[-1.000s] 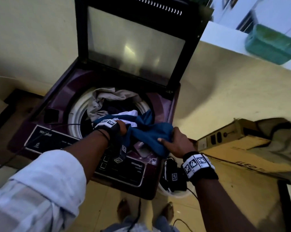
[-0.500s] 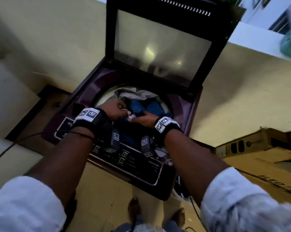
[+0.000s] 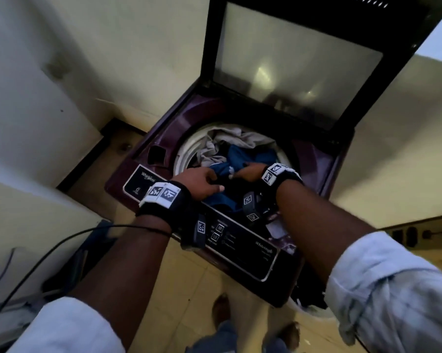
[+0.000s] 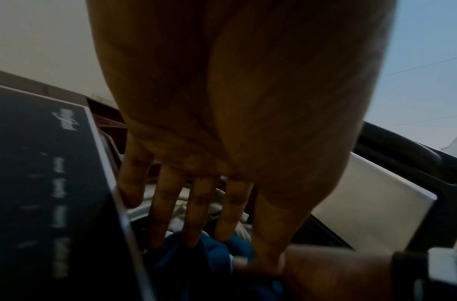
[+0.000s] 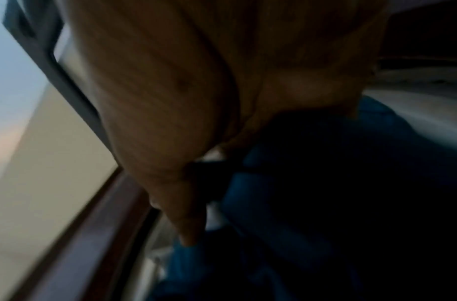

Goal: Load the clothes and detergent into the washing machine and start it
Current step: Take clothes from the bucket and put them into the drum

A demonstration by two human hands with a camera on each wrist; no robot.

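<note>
A maroon top-load washing machine [image 3: 164, 138] stands with its glass lid [image 3: 291, 67] raised. A crumpled beige cloth [image 3: 230, 141] lies at the back of the drum, and a blue garment [image 3: 240, 156] lies in front of it. My left hand [image 3: 212, 184] reaches over the control panel [image 3: 240, 245]. Its straight fingers [image 4: 196, 213] touch the blue garment [image 4: 209, 254] with their tips. My right hand [image 3: 250, 171] lies on the same garment from the right. In the blurred right wrist view one finger [image 5: 188, 230] points straight down into the blue garment [image 5: 299, 193].
A small dark recess [image 3: 156, 154] sits in the machine's top at the left of the drum. Cream walls close in behind and on both sides. A black cable [image 3: 62, 248] runs from my left wrist. My feet [image 3: 221, 309] stand on the tiled floor below the panel.
A second ago the blue garment hung over the machine's front edge from both hands. Both hands have moved forward over the drum, and the garment now lies inside under them.
</note>
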